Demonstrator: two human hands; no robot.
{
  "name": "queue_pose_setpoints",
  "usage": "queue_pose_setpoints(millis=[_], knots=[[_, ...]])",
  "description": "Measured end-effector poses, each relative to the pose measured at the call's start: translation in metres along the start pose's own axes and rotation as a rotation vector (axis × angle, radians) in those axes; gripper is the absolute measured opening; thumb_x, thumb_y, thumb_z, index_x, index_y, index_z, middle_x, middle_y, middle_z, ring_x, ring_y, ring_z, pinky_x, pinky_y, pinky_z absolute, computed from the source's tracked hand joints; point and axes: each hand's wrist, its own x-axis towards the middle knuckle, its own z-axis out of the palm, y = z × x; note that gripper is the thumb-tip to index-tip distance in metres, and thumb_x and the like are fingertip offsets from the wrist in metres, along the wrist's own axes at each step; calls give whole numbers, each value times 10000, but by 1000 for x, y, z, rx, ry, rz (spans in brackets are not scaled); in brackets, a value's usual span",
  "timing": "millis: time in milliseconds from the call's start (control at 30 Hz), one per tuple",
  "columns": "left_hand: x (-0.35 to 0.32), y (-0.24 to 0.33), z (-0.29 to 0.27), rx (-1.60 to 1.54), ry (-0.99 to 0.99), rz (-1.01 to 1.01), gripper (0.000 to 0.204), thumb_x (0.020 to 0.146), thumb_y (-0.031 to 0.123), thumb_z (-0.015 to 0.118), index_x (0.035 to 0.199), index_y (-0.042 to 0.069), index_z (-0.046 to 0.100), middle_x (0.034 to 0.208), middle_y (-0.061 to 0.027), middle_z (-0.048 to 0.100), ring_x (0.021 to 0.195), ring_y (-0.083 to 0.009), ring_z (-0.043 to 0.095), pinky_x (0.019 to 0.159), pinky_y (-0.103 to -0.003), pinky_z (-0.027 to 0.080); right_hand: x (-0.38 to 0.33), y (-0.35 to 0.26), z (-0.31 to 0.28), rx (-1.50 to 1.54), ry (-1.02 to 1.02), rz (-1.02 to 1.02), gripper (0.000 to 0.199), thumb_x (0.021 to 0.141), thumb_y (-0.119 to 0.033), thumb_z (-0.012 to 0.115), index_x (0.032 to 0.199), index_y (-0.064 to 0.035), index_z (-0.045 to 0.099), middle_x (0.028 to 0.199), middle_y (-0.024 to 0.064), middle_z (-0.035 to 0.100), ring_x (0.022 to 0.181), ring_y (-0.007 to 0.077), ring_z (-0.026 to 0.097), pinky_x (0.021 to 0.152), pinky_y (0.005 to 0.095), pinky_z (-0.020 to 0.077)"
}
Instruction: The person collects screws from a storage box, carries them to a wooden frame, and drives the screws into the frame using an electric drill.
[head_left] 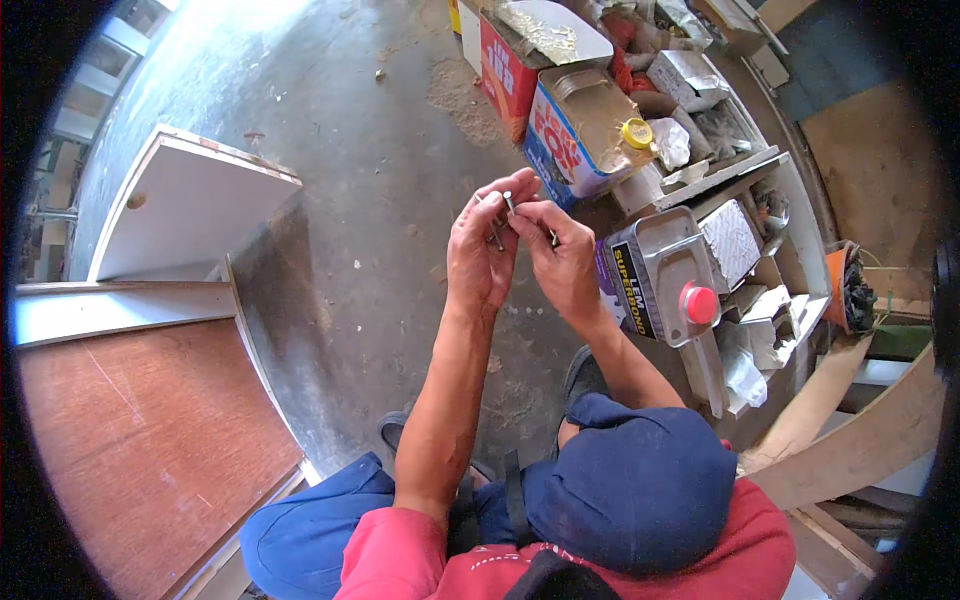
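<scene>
Left grip [483, 252]: bare hand, palm turned upward, fingers curled and closed on several thin metal nails [497, 238]; exact count cannot be told.

Right grip [566, 252]: bare hand, just beside the left, thumb and forefinger pinched together on a single nail [509, 202], its flat round head uppermost, close to the left thumb. A second metal tip shows between the curled fingers of this grip.

Grey tin [655, 250]: squared, dark label, red cap [700, 304]; just right of the right grip.

Blue-and-white tin [570, 135]: dusty top, yellow cap [637, 133]; beyond the grip, to its right.

Red container [507, 78]: beyond the blue-and-white tin, farther from the grip.

Sawdust [470, 105]: loose patch on the concrete floor [380, 130], beyond the grip.

White shelving unit [815, 215]: lying to the right of the grip, past the tins, filled with blocks, crumpled wrapping and offcuts.

Orange pot [842, 290]: dark contents; well right of the grip.

White board box [200, 205]: well left of the grip.

Reddish-brown panel [160, 440]: pale-edged; left of the grip and nearer the person.

Navy trousers [640, 485]: knees bent, below the grip.
</scene>
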Motion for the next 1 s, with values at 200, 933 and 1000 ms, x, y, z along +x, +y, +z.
queue_pose_setpoints(millis=[200, 933, 1000], knots=[[-3, -5, 2, -9, -32, 3, 251, 927, 110, 524, 1105, -46, 606, 1282, -207, 572, 1180, -307, 562, 1044, -389, 435, 3, 1, -4, -100, 3, -35, 151, 901, -158, 660, 970, -25, 639, 855, 177, 672, 767, 331, 684, 655, 364, 513], [5, -1, -10, -242, 242, -3, 379, 976, 107, 368, 1309, -41, 473, 1298, -210, 569, 1219, -305, 558, 1036, -418, 475, -8, 19, -8, 326, -187, 349, 514, 1049, -430, 354, 710, -59, 459, 619, -19, 374, 580, 81, 350, 513, 268, 309], [3, 3, -8, -190, 200, 33, 414, 957, 113, 354, 1330, -41, 450, 1312, -222, 556, 1244, -332, 533, 1070, -447, 438, -7, 15, -6, 98, -183, 223, 497, 1038, -397, 407, 760, 1, 517, 651, 82, 534, 598, 199, 538, 567, 347, 418]])
